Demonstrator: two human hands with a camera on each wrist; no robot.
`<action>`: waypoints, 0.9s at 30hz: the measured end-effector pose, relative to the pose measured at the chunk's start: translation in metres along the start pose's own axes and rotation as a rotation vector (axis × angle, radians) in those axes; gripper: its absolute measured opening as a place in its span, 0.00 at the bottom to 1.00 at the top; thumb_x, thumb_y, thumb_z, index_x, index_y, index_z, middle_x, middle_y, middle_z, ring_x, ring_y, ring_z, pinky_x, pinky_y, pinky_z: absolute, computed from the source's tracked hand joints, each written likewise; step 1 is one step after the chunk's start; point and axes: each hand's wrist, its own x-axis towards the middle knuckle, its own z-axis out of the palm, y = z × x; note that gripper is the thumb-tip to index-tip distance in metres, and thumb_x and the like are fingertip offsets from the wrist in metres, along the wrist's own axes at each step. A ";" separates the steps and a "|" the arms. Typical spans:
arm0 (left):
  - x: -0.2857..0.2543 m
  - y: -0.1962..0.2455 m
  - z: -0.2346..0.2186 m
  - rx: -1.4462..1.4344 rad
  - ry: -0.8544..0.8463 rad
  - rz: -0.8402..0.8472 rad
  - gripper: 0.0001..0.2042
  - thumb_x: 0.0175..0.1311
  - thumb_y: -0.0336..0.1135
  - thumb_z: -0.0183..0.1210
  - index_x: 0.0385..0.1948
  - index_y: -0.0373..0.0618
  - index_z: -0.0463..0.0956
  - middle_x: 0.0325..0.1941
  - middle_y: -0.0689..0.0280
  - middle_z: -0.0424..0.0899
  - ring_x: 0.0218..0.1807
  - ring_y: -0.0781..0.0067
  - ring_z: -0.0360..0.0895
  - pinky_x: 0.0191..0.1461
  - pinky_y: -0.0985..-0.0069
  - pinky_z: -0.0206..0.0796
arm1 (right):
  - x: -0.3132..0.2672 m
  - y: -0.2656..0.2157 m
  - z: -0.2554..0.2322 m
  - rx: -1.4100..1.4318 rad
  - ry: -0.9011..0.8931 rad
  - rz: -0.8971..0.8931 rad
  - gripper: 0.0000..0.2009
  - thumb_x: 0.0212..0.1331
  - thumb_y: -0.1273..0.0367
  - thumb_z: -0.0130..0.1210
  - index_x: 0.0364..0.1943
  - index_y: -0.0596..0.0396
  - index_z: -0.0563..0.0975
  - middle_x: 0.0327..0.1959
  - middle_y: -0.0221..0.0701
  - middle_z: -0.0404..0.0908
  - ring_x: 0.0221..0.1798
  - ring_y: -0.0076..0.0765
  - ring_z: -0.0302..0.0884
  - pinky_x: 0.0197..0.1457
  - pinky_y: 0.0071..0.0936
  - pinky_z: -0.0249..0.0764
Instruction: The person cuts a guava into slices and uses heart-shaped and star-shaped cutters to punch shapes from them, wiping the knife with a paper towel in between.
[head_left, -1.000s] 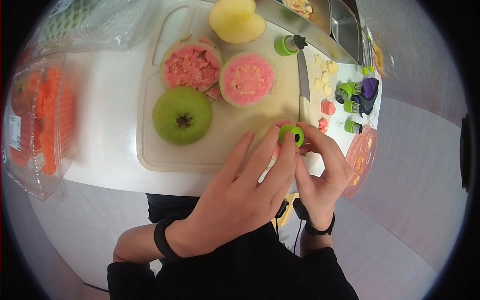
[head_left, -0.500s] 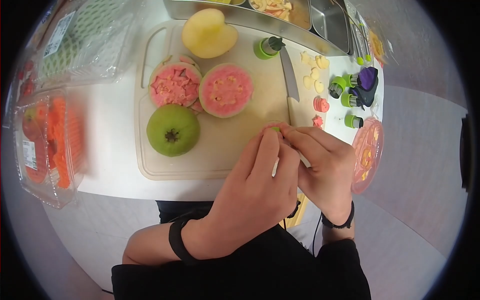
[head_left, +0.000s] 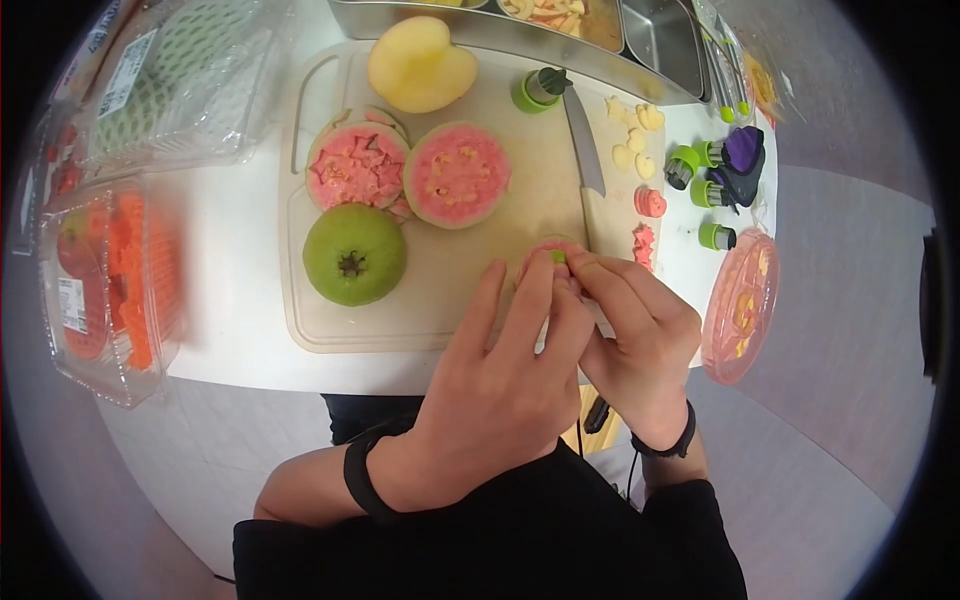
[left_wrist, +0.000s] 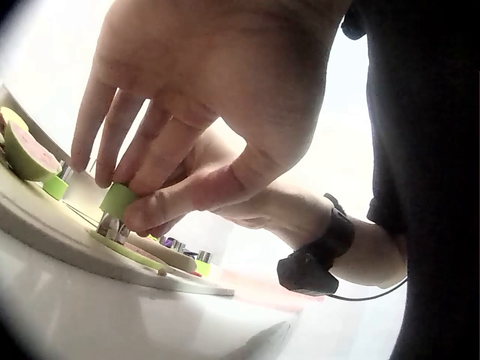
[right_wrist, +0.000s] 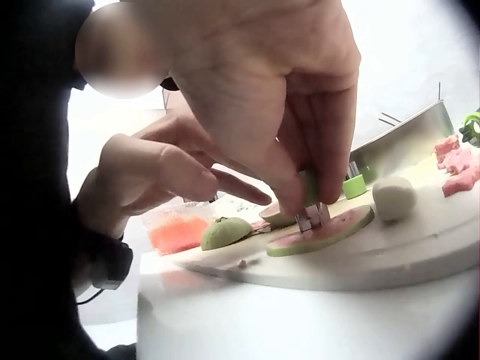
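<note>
A green-rimmed metal cutter (head_left: 558,257) stands upright on a round slice of pink guava (right_wrist: 281,244) on the cutting board (head_left: 400,333). The right hand (head_left: 645,335) pinches its green top between thumb and fingers; they close round the cutter (right_wrist: 310,187) in the right wrist view. Seen from the left wrist, the left hand (left_wrist: 210,97) has its thumb and fingertips against the cutter (left_wrist: 118,201), while its outer fingers stretch out. From above, fingers cover most of the cutter and much of the slice.
Guava halves (head_left: 458,175), a green fruit half (head_left: 354,254), a pale fruit half (head_left: 421,64) and a knife (head_left: 583,140) lie on the board. More cutters (head_left: 682,166) and a pink lidded dish (head_left: 741,308) are at right, clear boxes (head_left: 110,290) at left, metal trays (head_left: 665,50) behind.
The hands have drawn closer together over the cutter, and its green top, plainly visible a second ago, is now mostly covered by fingers. The head view has shifted.
</note>
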 end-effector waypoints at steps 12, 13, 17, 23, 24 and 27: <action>-0.014 0.001 -0.014 -0.058 -0.074 -0.087 0.23 0.53 0.32 0.63 0.53 0.32 0.86 0.63 0.55 0.82 0.74 0.48 0.75 0.78 0.40 0.64 | 0.009 -0.019 -0.017 -0.186 -0.270 0.000 0.22 0.61 0.74 0.67 0.61 0.56 0.81 0.43 0.33 0.79 0.38 0.39 0.85 0.37 0.34 0.83; -0.014 -0.001 -0.019 -0.098 -0.082 -0.110 0.23 0.54 0.32 0.63 0.53 0.32 0.86 0.62 0.55 0.83 0.73 0.48 0.76 0.78 0.41 0.65 | 0.011 -0.019 -0.018 -0.208 -0.302 -0.007 0.21 0.61 0.74 0.66 0.60 0.57 0.81 0.43 0.33 0.79 0.38 0.39 0.85 0.37 0.34 0.83; -0.028 -0.010 -0.030 -0.157 -0.127 -0.189 0.20 0.56 0.32 0.64 0.52 0.35 0.86 0.60 0.57 0.84 0.68 0.49 0.79 0.75 0.43 0.68 | 0.019 -0.018 -0.020 -0.290 -0.381 -0.121 0.20 0.62 0.73 0.65 0.58 0.60 0.78 0.41 0.33 0.77 0.37 0.37 0.84 0.36 0.34 0.83; -0.034 -0.008 -0.010 -0.017 -0.054 -0.066 0.15 0.60 0.30 0.64 0.48 0.36 0.88 0.57 0.58 0.85 0.63 0.53 0.81 0.73 0.45 0.73 | 0.030 -0.020 -0.023 -0.398 -0.440 -0.229 0.19 0.67 0.67 0.66 0.57 0.62 0.77 0.38 0.33 0.76 0.34 0.33 0.84 0.32 0.30 0.82; -0.033 -0.006 -0.009 -0.014 -0.041 -0.044 0.14 0.61 0.30 0.64 0.47 0.36 0.88 0.56 0.58 0.85 0.63 0.54 0.81 0.73 0.45 0.73 | 0.030 -0.020 -0.023 -0.402 -0.444 -0.228 0.19 0.67 0.67 0.66 0.58 0.62 0.77 0.38 0.33 0.76 0.33 0.33 0.83 0.32 0.30 0.82; -0.033 -0.009 -0.005 0.034 -0.082 -0.047 0.14 0.62 0.30 0.65 0.47 0.34 0.87 0.53 0.59 0.84 0.62 0.54 0.81 0.73 0.45 0.73 | 0.026 -0.017 -0.022 -0.413 -0.452 -0.218 0.21 0.68 0.66 0.66 0.59 0.62 0.77 0.37 0.33 0.75 0.30 0.34 0.82 0.30 0.31 0.81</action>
